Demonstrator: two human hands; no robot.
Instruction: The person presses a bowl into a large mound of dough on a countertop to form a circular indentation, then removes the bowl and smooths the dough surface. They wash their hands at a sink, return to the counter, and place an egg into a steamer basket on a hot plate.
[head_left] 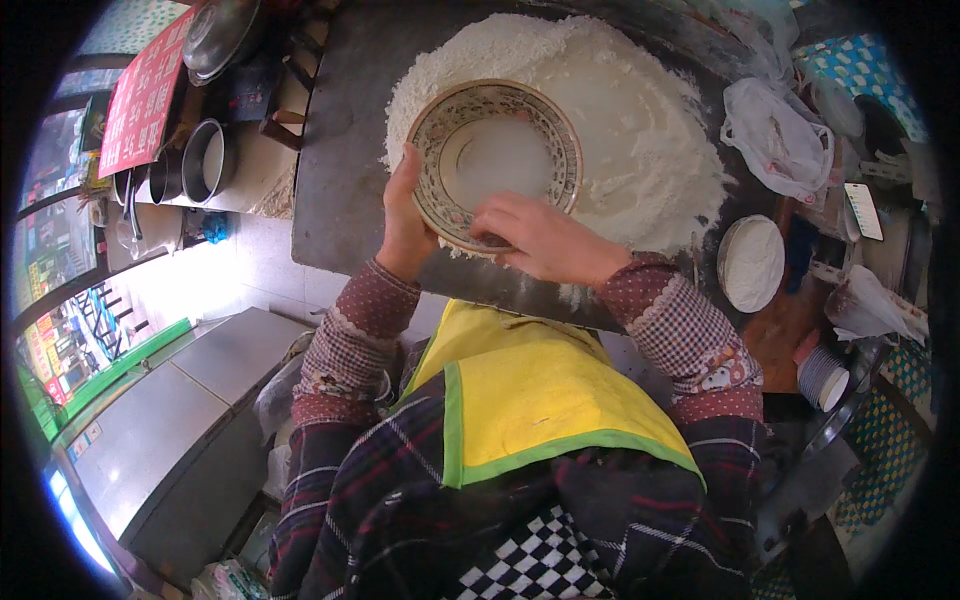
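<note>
A patterned bowl (428, 190) with a brown rim holds something whitish and cloudy; whether it is liquid or powder is hard to tell. My left hand (405, 215) grips its left side, thumb up along the outer wall and fingers beneath. At the near rim, my right hand (540, 238) is closed, its curled fingers over the edge and apparently gripping the bowl there. Behind and to the right of the bowl spreads a broad mound of white flour (650, 150), with a hollowed, smoother middle. It lies on a dark worktop (345, 160).
On the right stand a round container of flour (751, 262), a clear plastic bag (778, 138) and a stack of paper cups (822, 378). Metal pots (208, 160) and a red sign (146, 95) are at the left. A metal-topped cabinet (150, 420) stands lower left.
</note>
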